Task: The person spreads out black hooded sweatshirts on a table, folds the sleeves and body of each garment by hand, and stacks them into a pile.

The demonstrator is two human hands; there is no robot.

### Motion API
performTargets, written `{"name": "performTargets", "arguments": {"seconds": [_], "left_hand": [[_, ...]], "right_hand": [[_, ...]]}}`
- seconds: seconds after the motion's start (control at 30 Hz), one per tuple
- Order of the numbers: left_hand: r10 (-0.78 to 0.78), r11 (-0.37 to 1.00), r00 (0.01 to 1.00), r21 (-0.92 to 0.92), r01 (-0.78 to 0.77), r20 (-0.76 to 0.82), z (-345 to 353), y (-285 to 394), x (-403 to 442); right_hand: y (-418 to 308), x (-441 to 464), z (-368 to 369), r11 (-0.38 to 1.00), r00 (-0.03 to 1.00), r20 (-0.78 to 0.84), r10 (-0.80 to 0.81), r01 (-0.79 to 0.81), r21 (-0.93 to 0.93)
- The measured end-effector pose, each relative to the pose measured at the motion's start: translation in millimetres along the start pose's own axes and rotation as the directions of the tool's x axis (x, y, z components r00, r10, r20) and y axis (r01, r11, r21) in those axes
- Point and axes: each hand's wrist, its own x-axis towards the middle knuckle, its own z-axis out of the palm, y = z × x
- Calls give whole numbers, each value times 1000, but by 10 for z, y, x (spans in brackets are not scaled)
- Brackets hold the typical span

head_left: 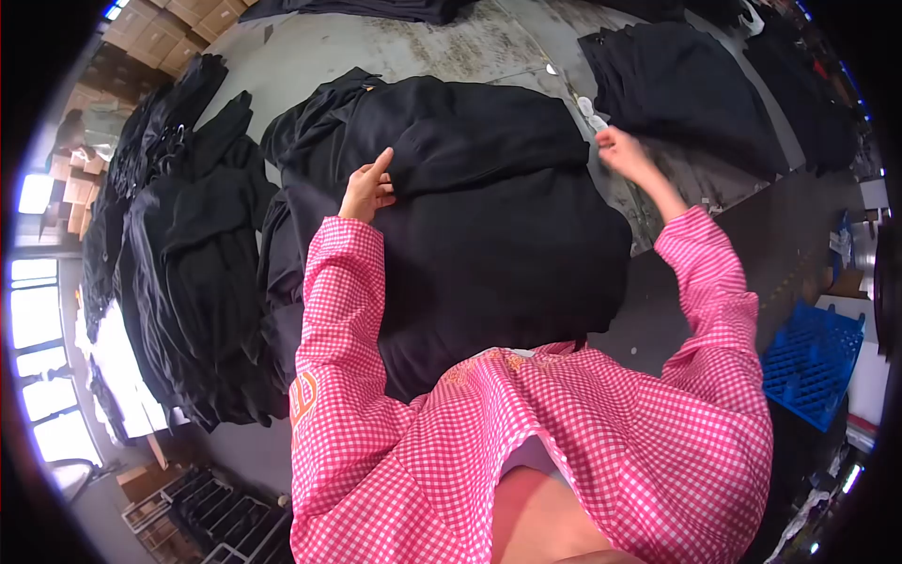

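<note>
Black garments point(498, 235) lie stacked in front of me, with a folded part across the upper half. My left hand point(369, 188) rests at the left side of this stack, thumb raised and fingers apart, holding nothing. Beyond the stack's right edge is my right hand point(617, 150), its fingers curled near some small white pieces point(592, 115) on the grey table point(507, 47). Whether those fingers hold anything is too small to tell.
More black garments hang or lie in a heap point(188, 254) at the left. Another black stack point(686, 94) is at the upper right. A blue plastic pallet point(813, 362) stands at the right, cardboard boxes point(164, 38) at the upper left.
</note>
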Motion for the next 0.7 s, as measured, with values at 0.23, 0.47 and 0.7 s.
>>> {"name": "performTargets", "arguments": {"seconds": [0.23,0.47,0.7], "left_hand": [[198,980,979,25,-199,39,217,697,-227],[375,927,917,-69,-369,138,632,1238,-94],[311,950,949,-12,-311,40,505,746,-425]], "right_hand": [[180,207,523,873,858,-171,-485,463,-153],[138,349,274,994,925,-379,22,-61,-92],[338,105,692,971,933,-361,16,72,229]]}}
